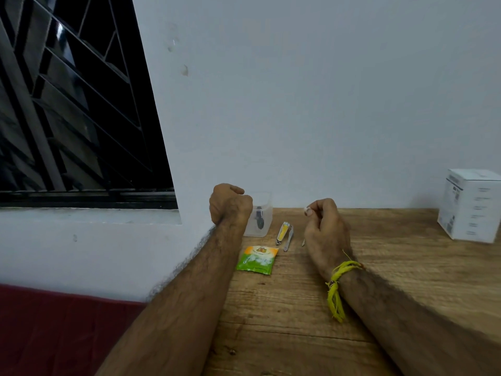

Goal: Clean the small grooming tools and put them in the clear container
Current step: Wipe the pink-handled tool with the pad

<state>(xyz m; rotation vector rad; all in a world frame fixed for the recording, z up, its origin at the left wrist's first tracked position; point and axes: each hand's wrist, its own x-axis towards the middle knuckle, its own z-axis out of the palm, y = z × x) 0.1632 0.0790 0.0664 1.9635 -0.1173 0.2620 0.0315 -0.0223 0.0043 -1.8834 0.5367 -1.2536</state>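
Yellow-handled nail clipper (282,232) lies on the wooden table (379,267), long axis pointing away toward the wall, between both hands and just right of the clear container (267,213). Right hand (325,229) pinches something small and white; left hand (229,203) is fisted, seemingly empty.

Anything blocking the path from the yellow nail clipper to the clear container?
Nothing visible on the table. The nail clipper lies just right of the clear container with bare wood between them. The left hand hovers at the container's left side, partly covering it, not between the two.
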